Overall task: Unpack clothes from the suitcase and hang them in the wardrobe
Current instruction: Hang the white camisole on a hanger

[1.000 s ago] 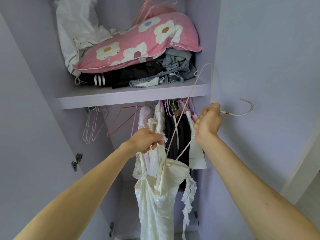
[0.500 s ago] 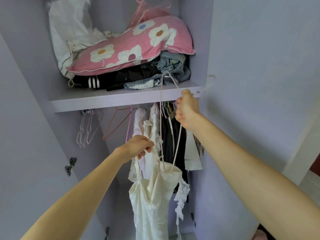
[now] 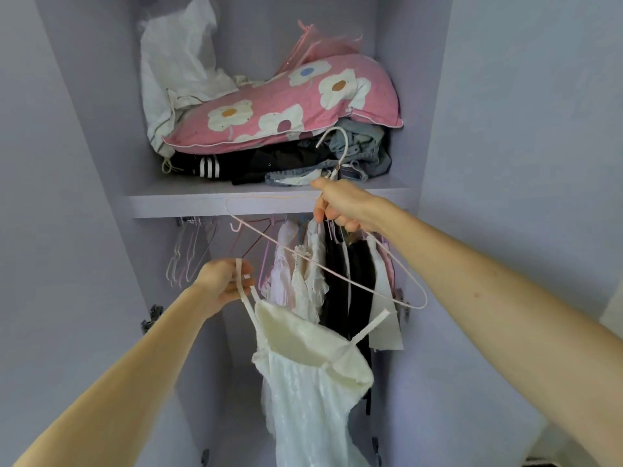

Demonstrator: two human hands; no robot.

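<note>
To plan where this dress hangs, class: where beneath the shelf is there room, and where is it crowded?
Room: beneath the shelf's left part, between the wardrobe's left wall and the hung clothes, only empty hangers. Crowded: the right part, clothes packed toward the right wall.

One wide-angle camera on the person's head looks forward, close up, into the wardrobe [image 3: 256, 38], slightly up at its shelf [image 3: 236, 204].

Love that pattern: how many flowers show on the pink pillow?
4: a blue-centred flower and an orange-centred flower upper right, another orange one left, a maroon one below; others may be hidden.
</note>
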